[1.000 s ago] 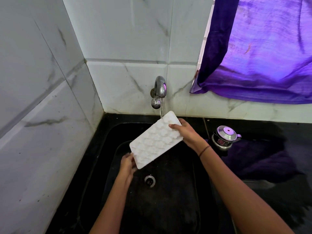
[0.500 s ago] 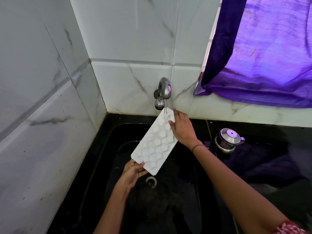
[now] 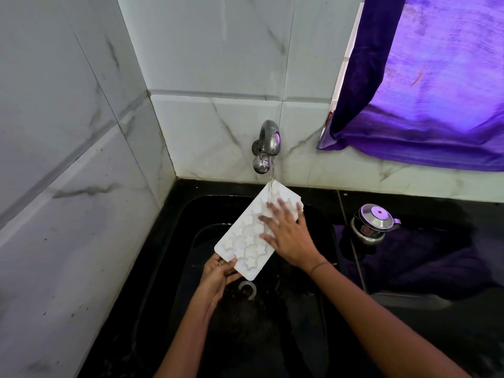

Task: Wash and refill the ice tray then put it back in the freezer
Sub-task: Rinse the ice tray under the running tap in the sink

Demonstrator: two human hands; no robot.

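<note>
While one tap (image 3: 268, 143) runs, left hand (image 3: 218, 274) grips one ice tray (image 3: 245, 241); right hand (image 3: 289, 236) presses it, fingers (image 3: 274, 210) apart.

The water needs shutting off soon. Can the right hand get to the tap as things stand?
Probably yes. The right hand lies open on the ice tray just below the tap, nothing between them but water; the left hand holds the tray.

White, grey-veined tiles (image 3: 218, 50) cover two walls that meet in a corner at the left. A purple curtain (image 3: 436, 91) hangs at the upper right, daylight glowing through it. A black countertop (image 3: 436, 336) with a sunken black sink (image 3: 272, 336) runs along the back wall.
</note>
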